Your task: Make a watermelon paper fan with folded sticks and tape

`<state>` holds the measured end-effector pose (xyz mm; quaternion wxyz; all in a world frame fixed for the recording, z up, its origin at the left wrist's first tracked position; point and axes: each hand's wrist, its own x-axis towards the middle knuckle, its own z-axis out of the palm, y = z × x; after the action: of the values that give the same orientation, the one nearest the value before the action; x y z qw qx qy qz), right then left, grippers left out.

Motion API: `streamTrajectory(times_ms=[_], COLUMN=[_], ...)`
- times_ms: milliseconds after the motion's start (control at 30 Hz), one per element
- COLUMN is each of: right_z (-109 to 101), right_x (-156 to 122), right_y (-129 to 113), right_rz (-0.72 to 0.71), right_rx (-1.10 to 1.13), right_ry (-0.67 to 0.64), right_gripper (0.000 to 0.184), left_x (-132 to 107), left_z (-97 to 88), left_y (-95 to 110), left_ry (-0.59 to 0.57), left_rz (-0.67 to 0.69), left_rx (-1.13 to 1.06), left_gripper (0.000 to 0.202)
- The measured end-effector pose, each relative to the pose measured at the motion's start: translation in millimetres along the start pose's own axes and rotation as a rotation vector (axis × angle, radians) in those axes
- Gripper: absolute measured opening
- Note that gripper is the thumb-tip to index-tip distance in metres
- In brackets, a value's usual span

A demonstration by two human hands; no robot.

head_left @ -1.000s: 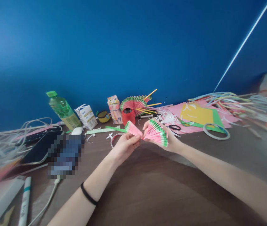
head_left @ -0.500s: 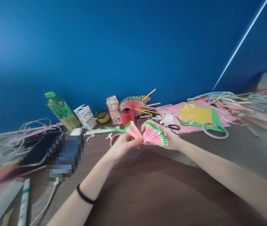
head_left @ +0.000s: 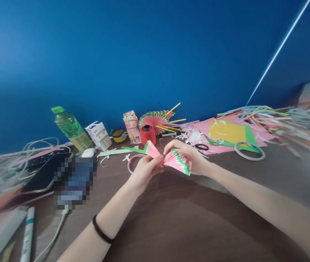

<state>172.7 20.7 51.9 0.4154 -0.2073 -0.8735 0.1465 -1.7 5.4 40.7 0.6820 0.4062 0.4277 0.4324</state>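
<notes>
A pleated pink paper fan with a green and white edge [head_left: 177, 162] is held above the brown table [head_left: 187, 218], a little beyond its middle. My left hand [head_left: 144, 170] pinches the fan's left wing [head_left: 151, 149] near the fold's centre. My right hand [head_left: 191, 156] curls over the top of the right wing, fingers pressing on the pleats. Both wings meet between my two thumbs. A black band circles my left wrist.
Against the blue wall stand a green bottle [head_left: 70, 128], a milk carton [head_left: 98, 135], a drink carton [head_left: 131, 126], a red thread spool [head_left: 147, 134] and another paper fan [head_left: 155, 120]. Coloured paper [head_left: 227, 133], scissors [head_left: 201, 147] and a tape ring [head_left: 249, 150] lie right. Phone, cables and marker lie left.
My right hand has turned over the fan's right wing, tilting it down and folding it narrower. The left hand stays pinched on the left wing.
</notes>
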Motion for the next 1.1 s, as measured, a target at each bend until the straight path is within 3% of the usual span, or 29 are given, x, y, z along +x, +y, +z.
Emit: streamTrajectory(times_ms=[233, 367, 600, 733, 967, 1100], right_z=[1, 2, 6, 5, 1, 1], right_x=[0, -1, 0, -1, -6, -6], right_y=[2, 3, -1, 0, 2, 2], right_rz=[-0.273, -0.283, -0.33, -0.201, 0.124, 0.211], right_rx=[-0.238, -0.259, -0.261, -0.14, 0.213, 0.377], right_ry=[-0.042, -0.072, -0.059, -0.109, -0.065, -0.061], right_gripper=[0.012, 0.013, 0.011, 0.008, 0.012, 0.018], left_x=[-7, -10, -9, -7, -5, -4], left_z=[1.1, 3.7, 5.1, 2.3, -9.0, -14.4], left_y=[8, 12, 11, 11, 21, 22], left_ry=[0.032, 0.096, 0.102, 0.086, -0.135, -0.194], left_rz=[0.016, 0.031, 0.037, 0.063, 0.037, 0.038], left_rx=[0.006, 0.106, 0.189, 0.227, 0.201, 0.189], left_gripper=[0.013, 0.013, 0.005, 0.009, 0.026, 0.025])
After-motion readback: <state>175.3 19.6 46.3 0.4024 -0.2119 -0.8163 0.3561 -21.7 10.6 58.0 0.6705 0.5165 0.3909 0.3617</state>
